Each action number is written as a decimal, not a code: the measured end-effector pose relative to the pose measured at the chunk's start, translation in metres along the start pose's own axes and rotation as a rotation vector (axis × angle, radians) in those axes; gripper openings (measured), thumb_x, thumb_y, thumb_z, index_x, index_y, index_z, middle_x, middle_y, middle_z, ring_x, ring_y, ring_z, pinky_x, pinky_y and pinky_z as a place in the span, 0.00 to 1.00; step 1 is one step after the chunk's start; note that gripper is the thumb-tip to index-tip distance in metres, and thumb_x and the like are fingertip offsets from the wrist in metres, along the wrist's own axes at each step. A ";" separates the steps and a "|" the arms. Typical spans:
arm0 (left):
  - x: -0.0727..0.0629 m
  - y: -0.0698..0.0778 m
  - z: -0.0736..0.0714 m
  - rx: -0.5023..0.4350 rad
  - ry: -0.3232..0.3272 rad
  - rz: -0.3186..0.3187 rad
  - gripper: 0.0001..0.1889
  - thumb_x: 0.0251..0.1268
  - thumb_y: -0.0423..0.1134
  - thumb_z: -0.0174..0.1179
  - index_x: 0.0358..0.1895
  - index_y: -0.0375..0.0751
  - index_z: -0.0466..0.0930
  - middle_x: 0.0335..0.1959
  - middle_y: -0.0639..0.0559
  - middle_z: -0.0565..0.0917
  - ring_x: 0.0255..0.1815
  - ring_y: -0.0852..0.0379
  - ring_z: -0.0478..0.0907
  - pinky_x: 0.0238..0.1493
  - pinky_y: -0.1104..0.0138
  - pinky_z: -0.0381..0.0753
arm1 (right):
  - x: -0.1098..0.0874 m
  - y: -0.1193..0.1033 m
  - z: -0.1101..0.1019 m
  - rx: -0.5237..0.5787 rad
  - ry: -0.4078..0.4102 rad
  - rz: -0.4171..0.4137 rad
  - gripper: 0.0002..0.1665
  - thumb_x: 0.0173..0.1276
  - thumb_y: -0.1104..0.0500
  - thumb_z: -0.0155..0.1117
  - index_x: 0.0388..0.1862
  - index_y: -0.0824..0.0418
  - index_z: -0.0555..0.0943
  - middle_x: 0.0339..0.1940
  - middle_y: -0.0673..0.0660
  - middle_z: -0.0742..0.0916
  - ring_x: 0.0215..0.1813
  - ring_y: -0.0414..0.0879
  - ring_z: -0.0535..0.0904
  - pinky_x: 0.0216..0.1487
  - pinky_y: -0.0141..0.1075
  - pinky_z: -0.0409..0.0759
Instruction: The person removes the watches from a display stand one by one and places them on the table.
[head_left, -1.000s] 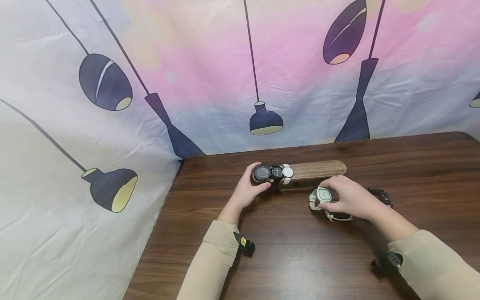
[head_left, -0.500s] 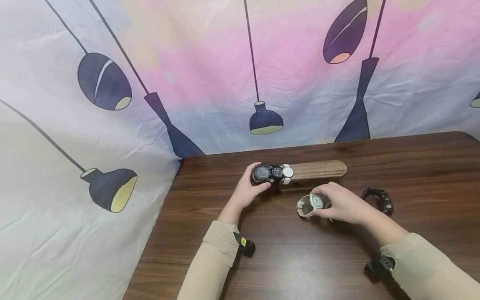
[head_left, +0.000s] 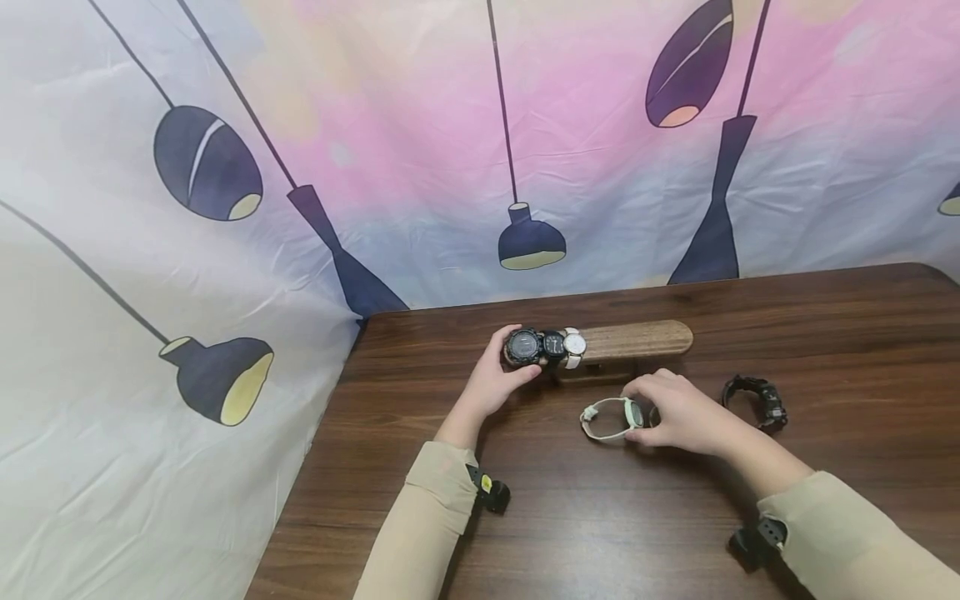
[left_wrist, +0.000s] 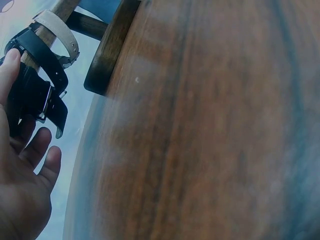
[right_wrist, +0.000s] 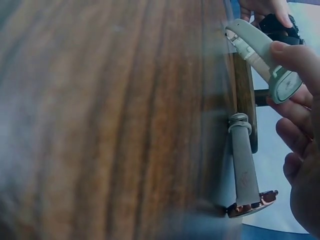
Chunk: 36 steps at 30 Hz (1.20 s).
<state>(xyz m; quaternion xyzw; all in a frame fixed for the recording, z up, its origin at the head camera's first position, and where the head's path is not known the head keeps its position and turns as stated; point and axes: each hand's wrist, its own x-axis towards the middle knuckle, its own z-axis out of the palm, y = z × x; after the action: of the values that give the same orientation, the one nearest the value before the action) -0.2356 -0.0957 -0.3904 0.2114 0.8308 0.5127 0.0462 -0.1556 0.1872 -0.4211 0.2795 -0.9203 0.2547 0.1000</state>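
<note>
My left hand grips a large black watch at the left end of a wooden watch stand. Beside it on the bar sit a smaller black watch and a white-strapped watch. Between thumb and fingers, my right hand pinches a pale green watch by its case, its strap forming a closed loop toward the left. In the right wrist view, a light-strapped watch with a rose-gold case stands on its side on the table; in the head view the right hand mostly hides it.
A loose black watch lies on the brown wooden table, right of the right hand. Behind the table's back edge hangs a cloth printed with lamps. The bar's right half is bare wood.
My right hand has shifted left and toward me, turning the pale green watch so its face points right. The loose black watch has come fully into view. The left hand stays put.
</note>
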 end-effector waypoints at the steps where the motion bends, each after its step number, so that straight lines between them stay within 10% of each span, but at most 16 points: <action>1: 0.000 0.000 0.000 -0.004 -0.001 -0.002 0.37 0.58 0.38 0.66 0.69 0.41 0.57 0.63 0.40 0.68 0.63 0.46 0.67 0.62 0.55 0.63 | 0.000 0.000 0.000 -0.006 -0.002 0.001 0.23 0.47 0.49 0.76 0.41 0.56 0.79 0.33 0.39 0.79 0.38 0.41 0.69 0.40 0.42 0.67; 36: 0.015 -0.039 0.006 -0.005 0.027 -0.009 0.38 0.56 0.43 0.68 0.69 0.53 0.58 0.63 0.48 0.69 0.63 0.51 0.66 0.63 0.54 0.61 | -0.003 0.004 0.004 -0.044 -0.062 0.000 0.20 0.49 0.51 0.74 0.41 0.55 0.80 0.37 0.43 0.82 0.40 0.43 0.70 0.40 0.41 0.68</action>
<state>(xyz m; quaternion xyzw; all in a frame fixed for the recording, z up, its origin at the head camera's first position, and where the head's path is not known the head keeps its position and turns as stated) -0.2594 -0.0994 -0.4247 0.2007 0.8310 0.5174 0.0379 -0.1554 0.1900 -0.4270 0.2850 -0.9283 0.2257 0.0776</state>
